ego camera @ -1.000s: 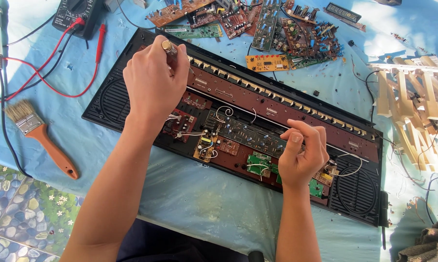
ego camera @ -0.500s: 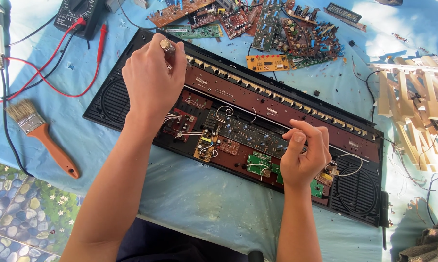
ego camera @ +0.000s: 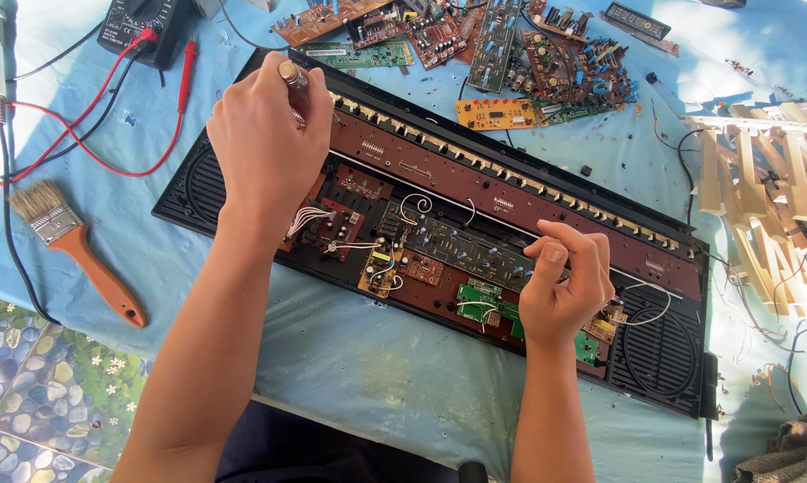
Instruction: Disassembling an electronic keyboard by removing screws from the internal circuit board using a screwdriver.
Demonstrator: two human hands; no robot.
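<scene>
The opened keyboard case point(ego camera: 439, 224) lay diagonally on the blue sheet point(ego camera: 359, 358), its underside up, so that the circuit boards inside faced the person. The left hand point(ego camera: 269, 148) was closed around a screwdriver point(ego camera: 289, 76), handle end up near the far left edge of the case; the shaft ran down behind the palm, so its tip and contact point could not be seen. This upright grip placed the tool square to the board below. The right hand point(ego camera: 564, 286) hovered over the near right part of the case, fingers curled narrow, thumb and forefinger pinched together; whether they held a small part could not be told. White wires point(ego camera: 309, 217) ran from beneath the left wrist to a small board. To the left, a brush point(ego camera: 72, 246) lay on the sheet within reach, and a multimeter point(ego camera: 144, 27) with red leads point(ego camera: 108, 98) sat at the far left. Loose boards point(ego camera: 475, 45) were heaped beyond the case, and removed white keys point(ego camera: 770, 188) lay to the right, clear of the work area.
</scene>
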